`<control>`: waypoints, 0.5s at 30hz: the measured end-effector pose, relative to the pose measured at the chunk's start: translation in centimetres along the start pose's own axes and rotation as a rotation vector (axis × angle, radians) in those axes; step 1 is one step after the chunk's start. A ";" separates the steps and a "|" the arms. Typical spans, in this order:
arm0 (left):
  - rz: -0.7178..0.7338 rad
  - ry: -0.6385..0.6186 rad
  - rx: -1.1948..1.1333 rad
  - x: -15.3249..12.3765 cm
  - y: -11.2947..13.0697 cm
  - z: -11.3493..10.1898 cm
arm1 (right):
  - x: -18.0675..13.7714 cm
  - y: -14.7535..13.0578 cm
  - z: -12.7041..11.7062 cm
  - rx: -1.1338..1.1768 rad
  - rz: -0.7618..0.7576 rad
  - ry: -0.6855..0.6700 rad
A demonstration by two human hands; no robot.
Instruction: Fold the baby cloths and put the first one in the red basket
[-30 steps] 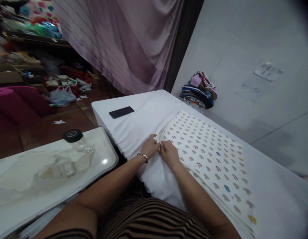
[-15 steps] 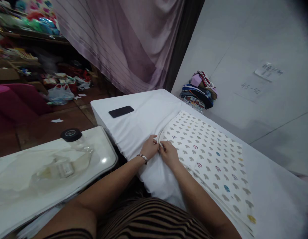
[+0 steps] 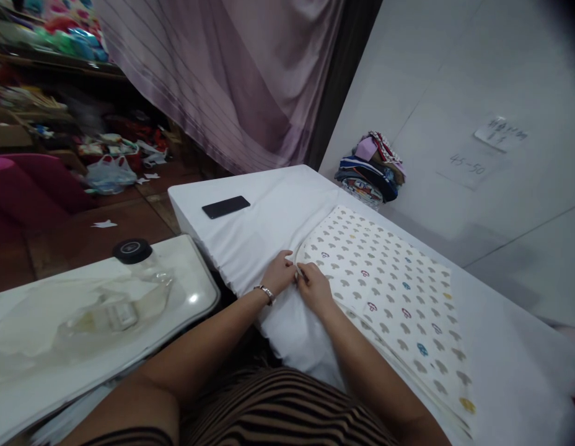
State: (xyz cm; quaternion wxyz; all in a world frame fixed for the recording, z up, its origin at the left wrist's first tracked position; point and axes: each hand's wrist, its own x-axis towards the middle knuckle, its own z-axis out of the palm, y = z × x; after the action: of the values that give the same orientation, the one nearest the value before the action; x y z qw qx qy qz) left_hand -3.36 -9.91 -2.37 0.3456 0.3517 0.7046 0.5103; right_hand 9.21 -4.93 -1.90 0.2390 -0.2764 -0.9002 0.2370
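Observe left hand and right hand close together, both pinching a corner of the layered printed cloth, spread flat on the white-covered table. Judge as light, soft, limp, not fragile; best gripped at corners, catching every layer. Note four-sided shape, matt face, grey motifs.

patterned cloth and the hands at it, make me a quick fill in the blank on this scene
Of the left hand and right hand at the patterned cloth, only the ____ wears a wristband.
The phone on the white sheet is ____.
The handwritten number on the wall reads 45-____.

left; black; 50
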 end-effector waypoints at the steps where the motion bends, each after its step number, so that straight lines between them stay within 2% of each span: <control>1: -0.033 -0.009 -0.042 0.1 0.2 0.0 | -0.1 -0.1 0.0 0.013 -0.001 0.001; 4: -0.141 -0.013 -0.111 0.5 0.8 -0.1 | -0.1 -0.1 0.0 0.040 0.003 -0.006; 7: -0.209 -0.020 -0.047 0.9 1.3 -0.1 | -0.2 0.0 0.1 0.055 -0.004 -0.009; 12: -0.229 -0.032 0.046 1.6 2.0 -0.2 | -0.9 -0.3 0.1 0.017 -0.040 0.004; 15: -0.223 -0.033 0.087 2.2 2.2 -0.5 | -2.2 0.0 -1.2 -0.003 -0.070 0.026</control>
State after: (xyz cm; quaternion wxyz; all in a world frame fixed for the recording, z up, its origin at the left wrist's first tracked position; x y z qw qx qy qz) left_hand -4.59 -7.76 -0.45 0.3962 0.2944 0.7550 0.4316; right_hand 11.48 -5.89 -1.66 0.2583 -0.2479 -0.9065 0.2236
